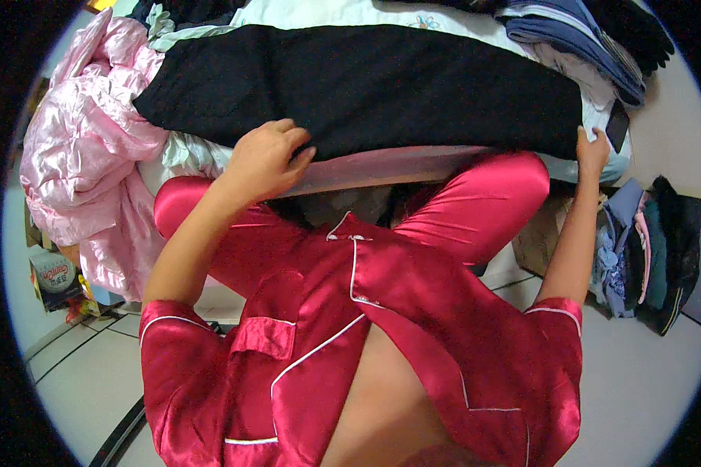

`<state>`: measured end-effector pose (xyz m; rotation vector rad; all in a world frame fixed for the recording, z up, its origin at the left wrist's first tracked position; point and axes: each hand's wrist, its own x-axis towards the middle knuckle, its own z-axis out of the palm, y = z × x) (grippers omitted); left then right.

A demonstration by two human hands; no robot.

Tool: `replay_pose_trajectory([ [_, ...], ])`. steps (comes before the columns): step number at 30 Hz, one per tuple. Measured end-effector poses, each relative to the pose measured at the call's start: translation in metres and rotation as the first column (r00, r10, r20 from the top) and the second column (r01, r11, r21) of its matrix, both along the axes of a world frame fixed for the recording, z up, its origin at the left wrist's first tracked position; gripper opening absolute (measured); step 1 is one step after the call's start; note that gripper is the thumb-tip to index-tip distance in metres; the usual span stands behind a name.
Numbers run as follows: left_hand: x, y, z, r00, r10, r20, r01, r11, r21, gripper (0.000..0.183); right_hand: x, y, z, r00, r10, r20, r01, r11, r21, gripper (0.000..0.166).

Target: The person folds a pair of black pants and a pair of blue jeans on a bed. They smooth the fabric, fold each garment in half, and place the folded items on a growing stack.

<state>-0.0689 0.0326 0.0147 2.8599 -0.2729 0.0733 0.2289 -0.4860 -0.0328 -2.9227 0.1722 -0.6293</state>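
Note:
A long black cloth garment (374,93), likely folded trousers, lies flat before me across the bed. Its left end is wider than its right. My right hand (592,150) pinches the corner at the narrow right end, thumb up. Over the near edge, left of the middle, my left hand (274,156) touches the fabric with curled fingers. Some of its fingertips are hidden, so I cannot see whether it grips the cloth. Under the garment is a pale sheet (333,14) with a small flower pattern.
Shiny pink bedding (94,146) is heaped at the left. Folded blue clothes (572,38) lie at the back right, above a dark phone-like object (618,125). Several garments (642,251) stand in a row below the bed's right side. A printed box (53,277) sits at lower left.

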Motion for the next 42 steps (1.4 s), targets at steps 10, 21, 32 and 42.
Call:
replay_pose_trajectory([
  [10, 0.114, 0.062, -0.027, 0.894, -0.003, 0.447, -0.016, 0.999, 0.039, 0.034, -0.069, 0.259, -0.01, 0.687, 0.711, -0.151, -0.716, 0.698, 0.026, 0.054],
  [21, 0.134, 0.228, -0.022, 0.94, 0.339, 0.044, -0.31, 0.789, 0.53, 0.046, 0.044, 0.146, -0.025, 0.955, 0.237, -0.181, -0.284, 0.906, -0.313, 0.05],
  [32, 0.125, 0.275, -0.056, 0.807, 0.325, 0.493, -0.57, 0.648, 0.505, 0.044, 0.065, 0.117, -0.044, 0.936, 0.346, 0.064, -0.319, 0.912, -0.256, 0.041],
  [42, 0.15, 0.192, -0.033, 0.714, 0.174, 0.678, -0.459, 0.848, 0.265, 0.024, 0.053, 0.151, -0.033, 0.946, 0.252, 0.206, -0.154, 0.904, -0.399, 0.043],
])
